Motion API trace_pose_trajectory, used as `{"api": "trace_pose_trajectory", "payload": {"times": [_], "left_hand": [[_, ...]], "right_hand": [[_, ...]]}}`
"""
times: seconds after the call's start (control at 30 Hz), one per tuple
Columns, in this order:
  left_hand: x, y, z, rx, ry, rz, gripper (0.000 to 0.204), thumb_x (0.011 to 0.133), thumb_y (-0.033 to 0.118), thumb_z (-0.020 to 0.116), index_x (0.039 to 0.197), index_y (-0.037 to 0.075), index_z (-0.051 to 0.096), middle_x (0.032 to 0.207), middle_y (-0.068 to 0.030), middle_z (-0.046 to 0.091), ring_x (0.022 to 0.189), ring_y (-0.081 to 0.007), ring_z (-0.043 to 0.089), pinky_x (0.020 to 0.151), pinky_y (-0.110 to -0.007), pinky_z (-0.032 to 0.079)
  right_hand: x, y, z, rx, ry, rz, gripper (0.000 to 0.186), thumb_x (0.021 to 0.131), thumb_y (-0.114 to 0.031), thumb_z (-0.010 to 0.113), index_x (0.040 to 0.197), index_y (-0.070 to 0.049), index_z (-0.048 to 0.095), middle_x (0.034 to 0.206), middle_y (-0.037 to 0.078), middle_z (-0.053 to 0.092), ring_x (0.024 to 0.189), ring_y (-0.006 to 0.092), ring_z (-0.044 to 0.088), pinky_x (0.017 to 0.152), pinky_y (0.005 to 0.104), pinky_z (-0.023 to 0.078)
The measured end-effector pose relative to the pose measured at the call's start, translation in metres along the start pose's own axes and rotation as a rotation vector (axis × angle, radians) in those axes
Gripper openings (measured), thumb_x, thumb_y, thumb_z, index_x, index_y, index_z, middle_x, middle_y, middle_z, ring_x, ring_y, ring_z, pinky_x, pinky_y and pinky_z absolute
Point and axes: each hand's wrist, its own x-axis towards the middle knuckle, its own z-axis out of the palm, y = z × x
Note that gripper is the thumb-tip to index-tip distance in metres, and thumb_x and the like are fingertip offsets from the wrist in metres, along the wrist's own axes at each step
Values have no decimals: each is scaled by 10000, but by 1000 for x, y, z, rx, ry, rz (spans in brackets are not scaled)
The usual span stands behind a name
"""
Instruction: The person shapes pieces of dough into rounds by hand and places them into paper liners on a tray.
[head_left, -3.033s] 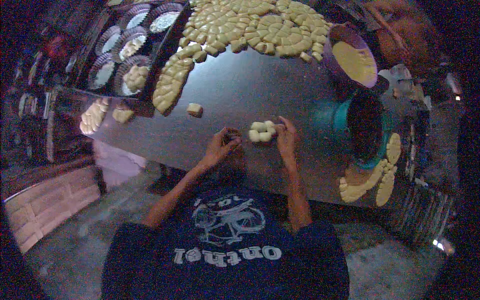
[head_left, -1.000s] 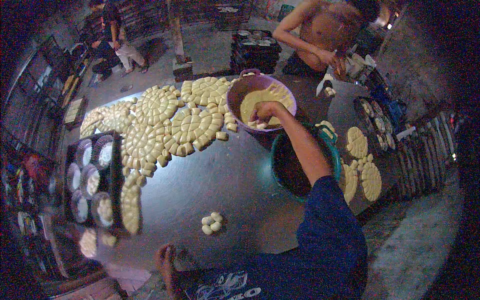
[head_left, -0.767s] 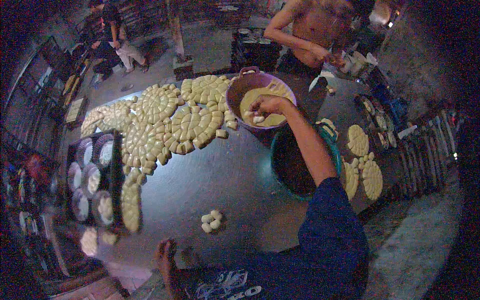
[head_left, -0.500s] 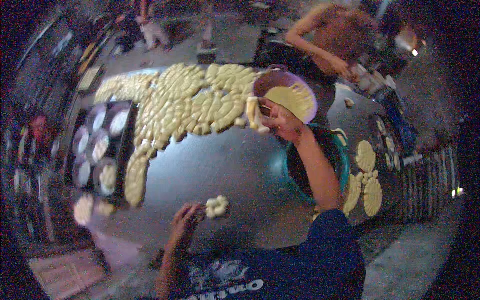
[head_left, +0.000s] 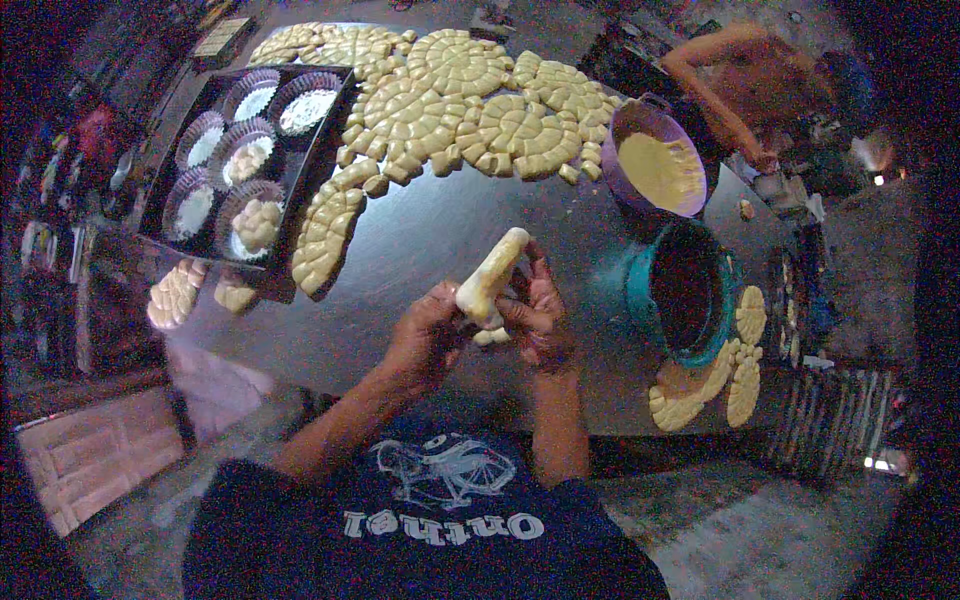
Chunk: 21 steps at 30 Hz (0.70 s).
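Note:
Over the near middle of the metal table [head_left: 420, 225], both hands meet at a thick, pale dough strip [head_left: 490, 275] smeared with yellow. My right hand [head_left: 538, 318] grips it from the right, fingers curled behind it as it slants up. My left hand [head_left: 425, 335] is closed at its lower end, fingertips partly hidden. Just beneath the hands a small clump of dough pieces [head_left: 490, 337] shows, mostly covered by them. To the right of my hands, a purple bowl [head_left: 622, 135] contains yellow paste [head_left: 660, 172].
Rows of cut dough pieces [head_left: 455, 65] cover the far table. A black tray [head_left: 300, 165] with several paper cups [head_left: 250, 195] sits at the left, dough in some. A teal tub [head_left: 643, 290] and more dough pieces [head_left: 742, 385] lie right. Another person's arm [head_left: 715, 100] is beyond the bowl.
My right hand has come back from beside the purple bowl with the dough strip. My left hand has moved right and closed on the strip's lower end. The whole view has shifted.

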Motion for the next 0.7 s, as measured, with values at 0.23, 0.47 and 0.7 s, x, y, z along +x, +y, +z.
{"api": "trace_pose_trajectory", "payload": {"times": [0.23,0.47,0.7], "left_hand": [[-18,47,-47,77,-40,-36,239,950,280,565,1094,96,516,946,-25,582,872,-132,594,737,-231,502],[-34,84,-47,785,31,340,188,902,142,645,1049,50,573,923,-31,629,824,-111,597,751,-253,495],[-50,109,-74,1010,-222,223,235,907,212,648,1040,18,643,941,-36,656,827,-97,576,747,-247,466]], "right_hand": [[-5,67,2,-361,137,-248,506,824,8,664,1291,-131,526,1276,102,537,1149,248,553,925,360,505],[-14,53,52,-1636,-191,-808,441,799,-81,719,1219,-107,586,1193,103,588,1024,225,633,798,326,570],[-11,32,111,-1473,-83,-463,256,709,-13,738,949,-87,687,867,54,647,807,211,670,689,322,566]]}}
